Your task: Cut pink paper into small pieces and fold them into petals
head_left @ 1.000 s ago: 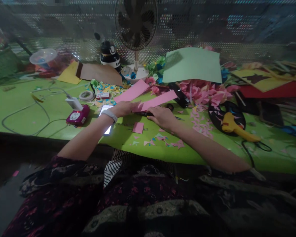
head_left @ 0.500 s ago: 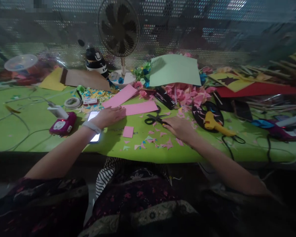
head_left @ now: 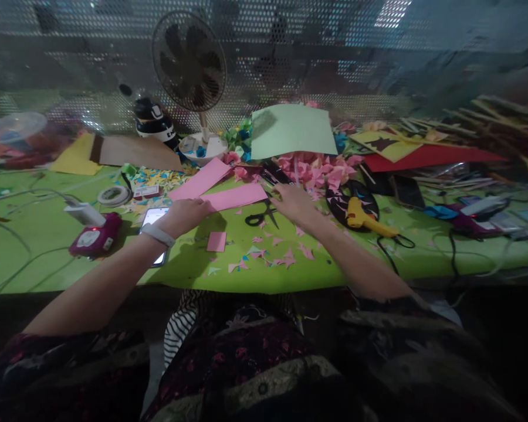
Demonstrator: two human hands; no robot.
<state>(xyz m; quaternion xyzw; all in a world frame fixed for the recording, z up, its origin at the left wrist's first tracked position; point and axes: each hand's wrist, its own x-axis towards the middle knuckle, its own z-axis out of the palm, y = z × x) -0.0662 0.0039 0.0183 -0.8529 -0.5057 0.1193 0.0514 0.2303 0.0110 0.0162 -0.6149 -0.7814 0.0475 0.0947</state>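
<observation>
My left hand (head_left: 183,215) is closed on the left end of a long pink paper strip (head_left: 237,197), which casts a shadow on the green tabletop. Another pink paper piece (head_left: 202,177) lies slanted behind it. With nothing visible in its fingers, my right hand (head_left: 294,204) hovers just beyond the strip's right end. Black scissors (head_left: 264,217) lie with blades parted by that hand, and a black stapler (head_left: 276,173) is just behind it. Nearer me are a small pink paper square (head_left: 216,241) and pink paper scraps (head_left: 286,258). A lit phone (head_left: 157,258) is partly under my left wrist.
A fan (head_left: 191,61) stands at the back beside a pale green sheet (head_left: 293,132) over pink paper flowers (head_left: 317,169). To the right lie a yellow glue gun (head_left: 363,215) and its cord. Tape (head_left: 114,195) and a purple power socket (head_left: 95,234) are on the left.
My right hand has moved off the scissors, back toward the stapler, leaving them on the table. My left hand now grips the strip's end instead of lying flat over it. The view has shifted right.
</observation>
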